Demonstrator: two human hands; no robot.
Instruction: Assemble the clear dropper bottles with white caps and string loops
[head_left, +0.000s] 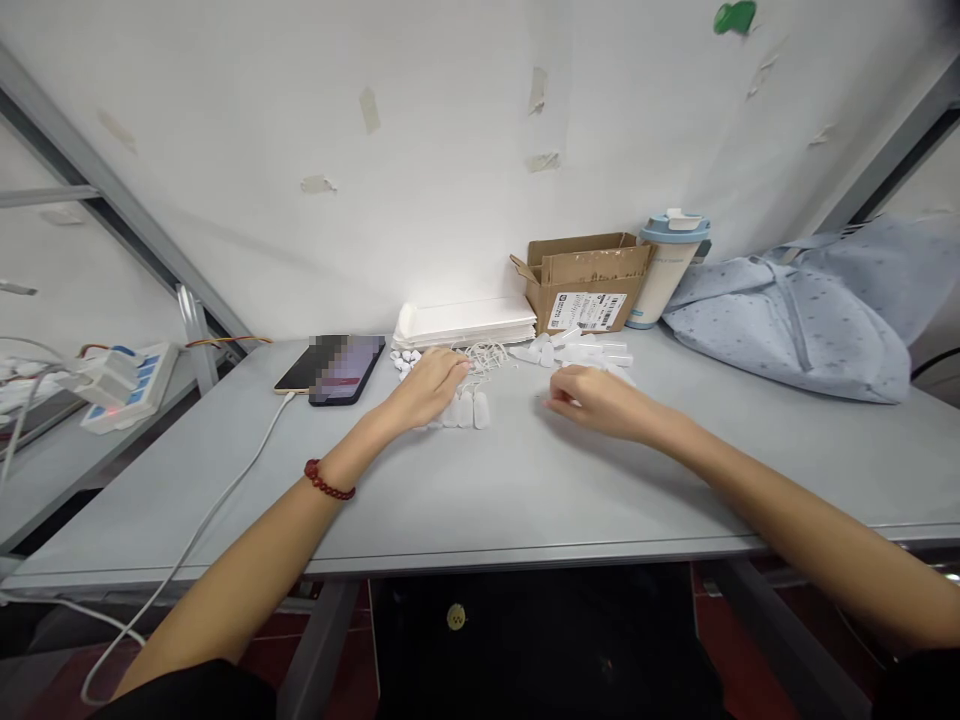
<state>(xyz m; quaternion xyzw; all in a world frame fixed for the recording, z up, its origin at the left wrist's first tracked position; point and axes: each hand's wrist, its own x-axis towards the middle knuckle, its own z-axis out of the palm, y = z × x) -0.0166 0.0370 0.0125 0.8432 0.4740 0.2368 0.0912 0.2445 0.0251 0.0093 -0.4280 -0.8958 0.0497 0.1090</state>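
Observation:
My left hand (426, 387) reaches forward over the grey table (525, 490), fingers curled down onto a tangle of thin white cords (486, 355); a row of small white plastic pieces (466, 410) lies just right of it. A red bead bracelet (327, 482) circles that wrist. My right hand (592, 398) rests knuckles-up with fingers curled inward, close to a pile of clear plastic caps (577, 350). What its fingers hold is hidden.
A dark phone (345, 368) on a white charging cable (225, 500) lies at left. A stack of white trays (469, 322), a cardboard box (589, 280), a lidded cup (667, 265) and a blue cloth bag (795, 320) line the wall. A power strip (127, 385) sits far left.

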